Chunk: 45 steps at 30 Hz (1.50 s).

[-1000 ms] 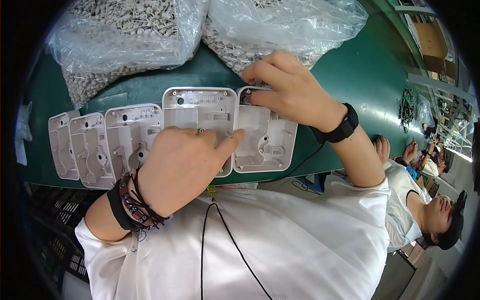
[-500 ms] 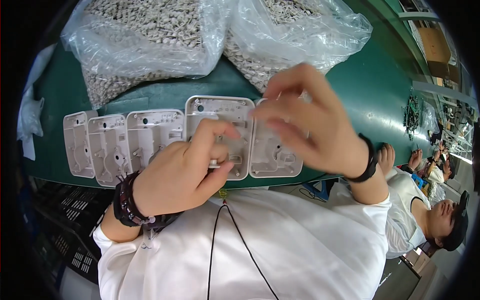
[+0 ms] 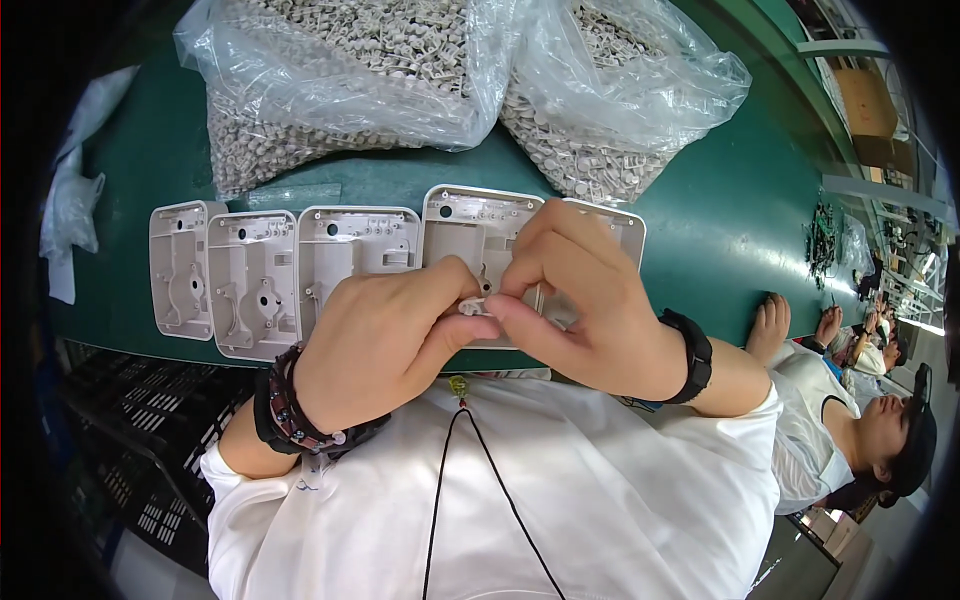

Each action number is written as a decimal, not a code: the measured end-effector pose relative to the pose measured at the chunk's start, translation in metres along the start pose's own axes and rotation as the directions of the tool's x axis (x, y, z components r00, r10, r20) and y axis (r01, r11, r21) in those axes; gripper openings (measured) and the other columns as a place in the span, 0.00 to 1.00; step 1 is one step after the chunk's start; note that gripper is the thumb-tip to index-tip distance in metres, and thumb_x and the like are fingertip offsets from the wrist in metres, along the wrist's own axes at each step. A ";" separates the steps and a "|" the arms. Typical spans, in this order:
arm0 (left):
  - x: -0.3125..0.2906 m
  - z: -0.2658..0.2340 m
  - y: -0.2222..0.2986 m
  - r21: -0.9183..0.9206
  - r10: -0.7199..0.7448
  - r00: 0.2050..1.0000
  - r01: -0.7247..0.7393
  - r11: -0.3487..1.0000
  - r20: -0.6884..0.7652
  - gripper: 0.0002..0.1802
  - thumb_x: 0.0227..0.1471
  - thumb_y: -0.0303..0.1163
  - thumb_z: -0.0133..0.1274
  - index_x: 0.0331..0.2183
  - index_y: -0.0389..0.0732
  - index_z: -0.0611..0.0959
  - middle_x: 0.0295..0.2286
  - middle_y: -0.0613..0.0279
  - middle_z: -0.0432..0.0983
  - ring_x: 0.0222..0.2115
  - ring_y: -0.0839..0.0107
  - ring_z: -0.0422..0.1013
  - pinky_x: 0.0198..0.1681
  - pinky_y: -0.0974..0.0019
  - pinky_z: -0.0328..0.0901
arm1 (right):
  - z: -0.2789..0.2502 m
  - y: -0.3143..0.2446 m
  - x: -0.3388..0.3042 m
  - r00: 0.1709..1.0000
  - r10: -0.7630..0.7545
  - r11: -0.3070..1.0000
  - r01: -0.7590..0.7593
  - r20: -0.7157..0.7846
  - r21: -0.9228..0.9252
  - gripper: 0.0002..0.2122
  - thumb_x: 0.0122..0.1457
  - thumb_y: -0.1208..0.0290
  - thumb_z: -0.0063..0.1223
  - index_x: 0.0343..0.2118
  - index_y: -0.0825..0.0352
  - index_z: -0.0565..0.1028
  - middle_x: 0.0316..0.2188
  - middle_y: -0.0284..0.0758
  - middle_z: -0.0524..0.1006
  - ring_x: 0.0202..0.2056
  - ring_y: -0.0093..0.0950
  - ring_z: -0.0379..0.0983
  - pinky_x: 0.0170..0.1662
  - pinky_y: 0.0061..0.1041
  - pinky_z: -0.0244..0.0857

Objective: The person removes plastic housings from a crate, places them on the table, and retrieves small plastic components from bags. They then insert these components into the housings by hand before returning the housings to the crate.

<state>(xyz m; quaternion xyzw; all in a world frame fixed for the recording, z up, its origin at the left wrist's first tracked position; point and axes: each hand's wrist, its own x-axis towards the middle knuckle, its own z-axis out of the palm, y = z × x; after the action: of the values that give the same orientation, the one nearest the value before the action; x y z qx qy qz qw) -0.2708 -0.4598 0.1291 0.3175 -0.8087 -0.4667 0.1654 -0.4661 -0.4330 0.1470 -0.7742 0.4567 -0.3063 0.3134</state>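
- Your left hand (image 3: 385, 345) and right hand (image 3: 575, 300) meet at the picture's centre, fingertips pressed together, both pinching a small pale plastic part (image 3: 475, 305) (too small to tell its shape).
- That part sits just over the fourth housing (image 3: 475, 225) in a row of five pale plastic housings along the near edge of the green tabletop (image 3: 720, 230).
- The other housings (image 3: 250, 280) run out toward nine o'clock, touching side by side; the fifth (image 3: 625, 225) peeks out behind your right hand.
- At twelve o'clock lie two clear bags (image 3: 350, 70) full of small pale parts.
- At four o'clock, another person (image 3: 850, 420) sits at the same tabletop.
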 end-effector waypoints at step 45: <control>-0.039 -0.011 -0.037 -0.598 -0.161 0.979 0.056 0.800 -0.124 0.42 0.49 0.64 0.39 0.54 0.42 0.59 0.21 0.66 0.67 0.19 0.77 0.61 0.23 0.75 0.55 | -0.001 0.011 0.057 0.974 -0.019 0.999 0.011 0.226 0.037 0.09 0.40 0.84 0.53 0.27 0.66 0.73 0.36 0.35 0.68 0.39 0.33 0.66 0.41 0.30 0.61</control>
<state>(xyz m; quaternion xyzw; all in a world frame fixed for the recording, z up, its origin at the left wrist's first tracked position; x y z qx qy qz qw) -0.2224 -0.4539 0.1041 0.3343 -0.5866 -0.6753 0.2968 -0.4501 -0.4889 0.1506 -0.8019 0.4066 -0.2263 0.3748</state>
